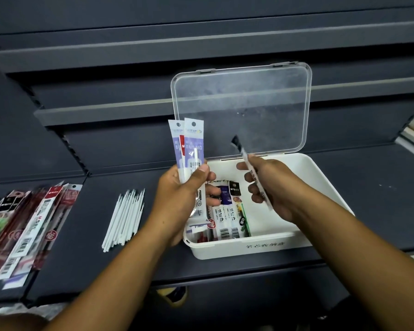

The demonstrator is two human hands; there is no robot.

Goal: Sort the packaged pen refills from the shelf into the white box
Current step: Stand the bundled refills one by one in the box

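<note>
Below the front edge of the shelf [93,271], part of a yellow and dark shoe [175,296] was seen, the rest being hidden under the shelf. At the far left a pile of packaged refills [26,230] lay on the shelf, cut off by the frame edge and too blurred for its print to be read. A bundle of loose white refills [126,218] lay near it, well apart from the box.

The white box [261,247] stood on the shelf to the right; the faint lettering on its front wall could not be made out. Boxed packets [227,220] lay against its left side, partly hidden by the left hand [182,194]. That hand was clamped round the held packets [189,144], which were kept upright above the box's left rim; their number could not be told. The right hand [270,187] was closed in a pinch on a single packet [243,155] above the box, seen nearly edge-on and smeared.

Behind them the clear lid [242,108] stood open, and the dark upper shelves [105,51] were dimly seen through it.
</note>
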